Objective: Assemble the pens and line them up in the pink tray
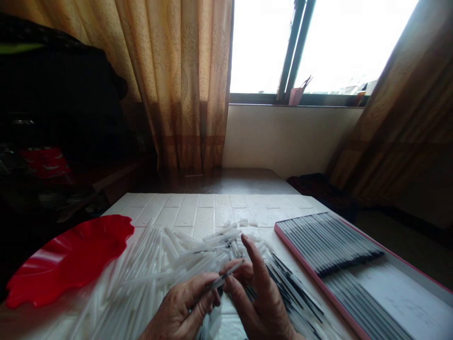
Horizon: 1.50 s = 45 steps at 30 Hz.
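Note:
My left hand [186, 304] is closed around a thin grey rod [216, 282], pinched between thumb and fingers; its far end slants up to the right. My right hand [264, 300] has its thumb and bent fingers at that upper end, while the index finger points upward. Whether the rod sits inside a clear sleeve is too blurred to tell. Left of and beyond my hands lies a loose heap of translucent plastic tubes [141, 278]. Beside my right hand is a pile of thin dark rods [290, 283], partly hidden by that hand.
A red scalloped dish [67, 264] stands at the table's left. On the right, a shallow pink-edged box [300, 259] holds rows of grey rods with dark ends. The white brick-patterned tabletop [187, 208] shows at the back. Curtains [184, 85] and a window stand beyond.

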Motion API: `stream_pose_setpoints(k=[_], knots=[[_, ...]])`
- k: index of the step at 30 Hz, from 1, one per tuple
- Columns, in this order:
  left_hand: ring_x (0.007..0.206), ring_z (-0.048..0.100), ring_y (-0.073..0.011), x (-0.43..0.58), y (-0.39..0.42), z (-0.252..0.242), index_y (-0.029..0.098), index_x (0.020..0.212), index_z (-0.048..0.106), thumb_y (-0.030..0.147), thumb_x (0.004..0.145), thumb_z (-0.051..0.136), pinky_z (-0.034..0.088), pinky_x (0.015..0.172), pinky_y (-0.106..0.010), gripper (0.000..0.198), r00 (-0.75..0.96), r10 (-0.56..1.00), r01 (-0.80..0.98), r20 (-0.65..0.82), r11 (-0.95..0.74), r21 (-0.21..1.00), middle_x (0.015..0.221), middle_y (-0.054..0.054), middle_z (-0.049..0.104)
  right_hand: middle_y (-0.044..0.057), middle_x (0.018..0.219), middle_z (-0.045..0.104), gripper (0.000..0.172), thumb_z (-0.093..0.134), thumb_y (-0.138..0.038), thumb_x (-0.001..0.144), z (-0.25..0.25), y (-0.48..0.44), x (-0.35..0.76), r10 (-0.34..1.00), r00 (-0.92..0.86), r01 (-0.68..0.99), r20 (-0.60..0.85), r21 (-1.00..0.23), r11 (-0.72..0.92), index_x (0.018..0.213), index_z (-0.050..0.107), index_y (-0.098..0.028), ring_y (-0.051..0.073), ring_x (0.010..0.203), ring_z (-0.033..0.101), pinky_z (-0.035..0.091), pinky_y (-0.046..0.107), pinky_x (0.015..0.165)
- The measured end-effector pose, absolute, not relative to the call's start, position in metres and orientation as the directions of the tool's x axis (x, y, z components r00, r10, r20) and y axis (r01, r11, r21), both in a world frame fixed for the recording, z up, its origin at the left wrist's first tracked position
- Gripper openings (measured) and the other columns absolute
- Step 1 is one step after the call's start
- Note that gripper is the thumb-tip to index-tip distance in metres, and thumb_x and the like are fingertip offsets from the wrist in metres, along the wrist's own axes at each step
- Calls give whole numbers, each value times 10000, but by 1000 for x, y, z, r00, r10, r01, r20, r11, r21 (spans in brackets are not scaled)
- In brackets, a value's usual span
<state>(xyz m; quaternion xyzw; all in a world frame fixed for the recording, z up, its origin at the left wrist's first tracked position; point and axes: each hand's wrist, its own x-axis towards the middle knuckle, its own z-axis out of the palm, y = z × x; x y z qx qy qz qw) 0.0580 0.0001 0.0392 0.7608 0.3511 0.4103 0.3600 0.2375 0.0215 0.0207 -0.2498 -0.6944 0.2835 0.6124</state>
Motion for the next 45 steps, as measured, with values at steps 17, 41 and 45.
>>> stream_pose_setpoints(k=[17,41,45], knots=[[551,602,-89,53,-1,22,303,1465,462,493,1041,410,516,594,-184,468,217,936,201,275,-319,926,744,35,638,31,869,726,179,541,-128,919,52,25,255,733,-562,650,383,-343,678,879,689,-219,176,739,700,500,233,661],[501,541,-108,60,-5,30,241,1349,415,587,1013,384,443,531,-192,483,171,955,237,242,-278,931,645,54,591,14,812,722,268,549,-138,939,63,37,276,853,-521,838,7,-187,513,741,711,-221,160,724,679,305,266,583],[495,544,-111,60,-5,30,229,1360,413,582,1017,377,446,531,-198,493,157,956,258,247,-281,924,635,53,591,7,803,714,268,546,-138,936,63,35,276,831,-555,809,17,-220,545,735,704,-220,148,702,661,307,255,583]])
